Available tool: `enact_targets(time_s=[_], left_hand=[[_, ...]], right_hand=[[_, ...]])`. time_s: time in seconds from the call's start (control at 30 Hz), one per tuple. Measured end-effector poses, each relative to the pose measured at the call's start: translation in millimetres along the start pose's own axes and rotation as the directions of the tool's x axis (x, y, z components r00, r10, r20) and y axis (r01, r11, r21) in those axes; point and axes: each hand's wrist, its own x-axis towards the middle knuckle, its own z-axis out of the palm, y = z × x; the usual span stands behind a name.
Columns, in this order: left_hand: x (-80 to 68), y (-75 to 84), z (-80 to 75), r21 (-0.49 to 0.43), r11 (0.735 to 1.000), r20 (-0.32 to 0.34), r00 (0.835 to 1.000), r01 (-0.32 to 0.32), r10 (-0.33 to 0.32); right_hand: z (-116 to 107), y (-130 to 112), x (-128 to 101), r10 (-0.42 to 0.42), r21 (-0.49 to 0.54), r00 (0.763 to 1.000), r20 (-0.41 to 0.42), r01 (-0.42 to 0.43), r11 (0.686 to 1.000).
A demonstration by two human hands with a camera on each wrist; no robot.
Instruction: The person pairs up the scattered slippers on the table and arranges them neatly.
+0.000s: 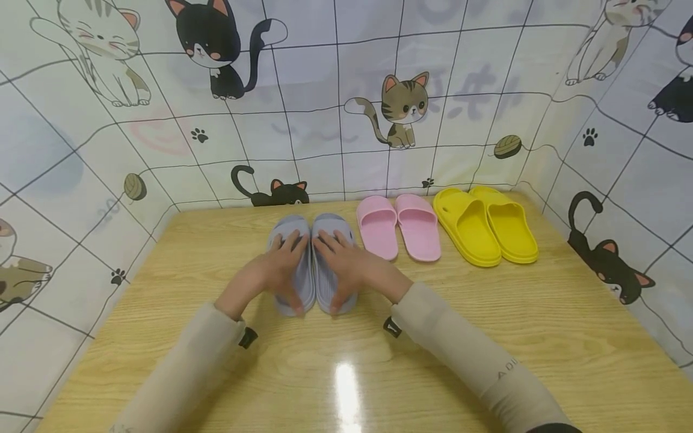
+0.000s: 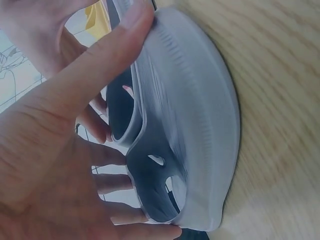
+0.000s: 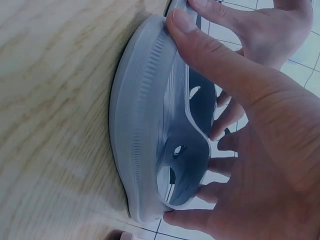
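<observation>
A pair of grey-blue slippers lies side by side, toes pointing away, on the wooden table [image 1: 487,349]. My left hand [image 1: 278,267] rests on the left slipper [image 1: 286,226]. Its fingers spread straight over the strap and its thumb lies at the heel. My right hand [image 1: 352,264] lies the same way on the right slipper [image 1: 331,222]. In the left wrist view the left hand [image 2: 50,160] spans the left slipper [image 2: 200,125] from heel rim to toe. The right wrist view shows the right hand [image 3: 260,125] doing the same on the right slipper [image 3: 140,125].
A pink pair of slippers [image 1: 399,227] stands just right of the grey pair, and a yellow pair [image 1: 487,225] sits further right. Cloth walls printed with cats [image 1: 400,108] enclose the table at the back and on both sides.
</observation>
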Motion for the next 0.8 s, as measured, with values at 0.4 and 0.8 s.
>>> enact_targets(time_s=[0.4, 0.8], left_hand=[[11.8, -5.3, -3.8, 0.008, 1.000, -0.017, 1.000, 0.007, -0.007], [20.5, -8.9, -6.6, 0.012, 1.000, -0.010, 1.000, -0.010, 0.010]], right_hand=[[-5.9, 9.9, 11.8, 0.058, 0.000, 0.998, 0.030, -0.058, 0.998], [-10.5, 15.3, 18.4, 0.052, 0.006, 0.998, 0.041, -0.052, 0.999]])
